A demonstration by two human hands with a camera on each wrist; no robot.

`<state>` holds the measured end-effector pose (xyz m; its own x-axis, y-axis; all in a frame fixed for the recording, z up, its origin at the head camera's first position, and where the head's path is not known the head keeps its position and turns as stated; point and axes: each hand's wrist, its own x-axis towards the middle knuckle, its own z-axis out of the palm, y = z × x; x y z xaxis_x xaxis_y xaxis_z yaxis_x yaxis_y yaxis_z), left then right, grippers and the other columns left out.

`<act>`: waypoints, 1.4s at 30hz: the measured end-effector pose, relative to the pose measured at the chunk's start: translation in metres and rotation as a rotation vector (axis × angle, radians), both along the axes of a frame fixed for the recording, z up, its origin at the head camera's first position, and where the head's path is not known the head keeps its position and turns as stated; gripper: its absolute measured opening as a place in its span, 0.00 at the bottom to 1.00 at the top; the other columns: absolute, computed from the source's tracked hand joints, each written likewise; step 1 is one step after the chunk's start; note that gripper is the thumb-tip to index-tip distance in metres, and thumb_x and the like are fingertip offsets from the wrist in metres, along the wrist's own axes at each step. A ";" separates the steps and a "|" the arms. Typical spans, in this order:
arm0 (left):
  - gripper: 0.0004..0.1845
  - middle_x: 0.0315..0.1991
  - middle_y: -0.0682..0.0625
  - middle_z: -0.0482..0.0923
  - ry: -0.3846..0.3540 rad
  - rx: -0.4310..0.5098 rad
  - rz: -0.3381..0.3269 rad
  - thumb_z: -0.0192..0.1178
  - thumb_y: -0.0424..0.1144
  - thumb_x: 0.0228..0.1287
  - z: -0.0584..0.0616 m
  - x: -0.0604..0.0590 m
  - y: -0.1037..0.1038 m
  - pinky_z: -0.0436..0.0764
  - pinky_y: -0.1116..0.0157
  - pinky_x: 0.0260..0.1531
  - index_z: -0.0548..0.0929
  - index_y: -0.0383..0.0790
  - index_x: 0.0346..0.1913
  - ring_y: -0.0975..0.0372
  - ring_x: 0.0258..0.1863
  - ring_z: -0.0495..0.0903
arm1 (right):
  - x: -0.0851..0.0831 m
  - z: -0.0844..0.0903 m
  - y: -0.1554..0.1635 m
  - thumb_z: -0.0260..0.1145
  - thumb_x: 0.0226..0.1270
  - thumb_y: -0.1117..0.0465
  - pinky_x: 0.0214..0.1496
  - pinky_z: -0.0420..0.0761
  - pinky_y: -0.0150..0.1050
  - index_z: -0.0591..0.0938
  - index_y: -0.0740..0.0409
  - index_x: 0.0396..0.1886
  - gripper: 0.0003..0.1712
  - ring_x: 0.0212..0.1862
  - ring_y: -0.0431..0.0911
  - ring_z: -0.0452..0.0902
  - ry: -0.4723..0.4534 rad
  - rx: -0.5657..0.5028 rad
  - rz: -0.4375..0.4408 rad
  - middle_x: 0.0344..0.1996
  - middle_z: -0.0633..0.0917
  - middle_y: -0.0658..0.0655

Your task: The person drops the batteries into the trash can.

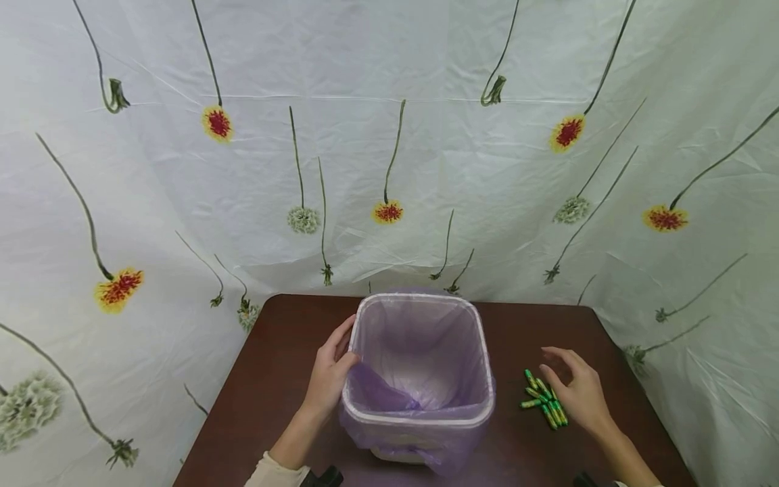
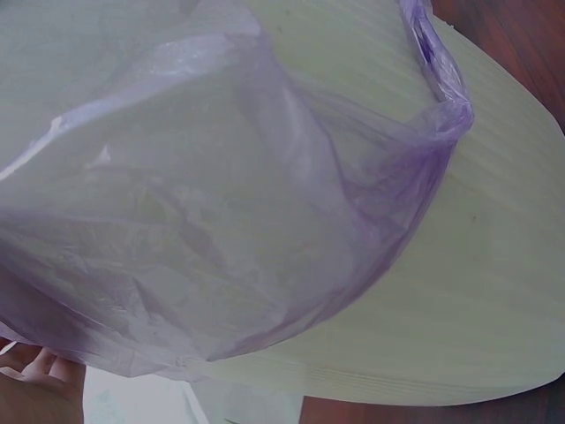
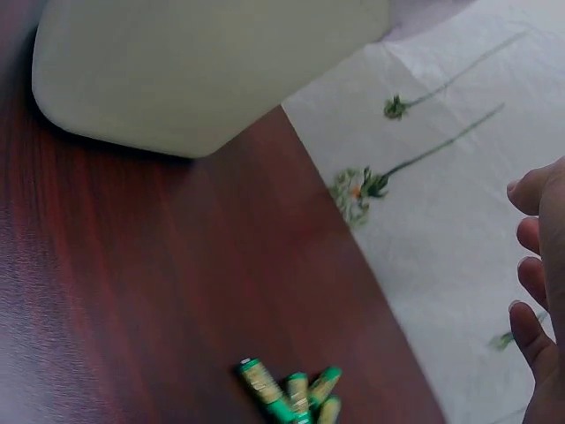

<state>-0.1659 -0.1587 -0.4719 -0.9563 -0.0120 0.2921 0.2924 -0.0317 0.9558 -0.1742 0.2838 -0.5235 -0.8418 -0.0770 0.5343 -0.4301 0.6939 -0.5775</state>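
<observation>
In the head view, a pale square trash bin (image 1: 420, 421) stands upright, lined with a thin purple plastic bag (image 1: 465, 443) folded over its rim. My left hand (image 1: 331, 372) grips the bin's left side, thumb at the rim over the bag. The left wrist view has the loose bag edge (image 2: 221, 238) draped down the bin wall (image 2: 494, 256), with the fingers of the left hand (image 2: 44, 389) at lower left. Several small green-and-gold batteries (image 1: 550, 404) lie in a pile right of the bin. Over their right edge hovers my right hand (image 1: 581, 392), fingers loosely bent and holding nothing.
A dark reddish-brown table (image 1: 286, 338) carries the bin and batteries. Behind it and along both sides hangs a white cloth (image 1: 426, 155) printed with flowers. The right wrist view shows the bin's lower corner (image 3: 194, 79) near the batteries (image 3: 265, 389).
</observation>
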 end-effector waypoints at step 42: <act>0.38 0.74 0.38 0.67 -0.017 0.036 -0.013 0.49 0.17 0.58 -0.001 -0.001 0.000 0.72 0.70 0.61 0.67 0.30 0.76 0.51 0.73 0.66 | 0.040 -0.156 0.007 0.78 0.52 0.74 0.32 0.77 0.55 0.86 0.69 0.38 0.13 0.33 0.57 0.78 -0.037 0.033 -0.491 0.37 0.79 0.66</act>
<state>-0.1664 -0.1590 -0.4724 -0.9612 -0.0097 0.2757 0.2757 -0.0694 0.9587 -0.1346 0.2903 -0.6796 -0.8013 0.3174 0.5071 -0.0272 0.8275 -0.5609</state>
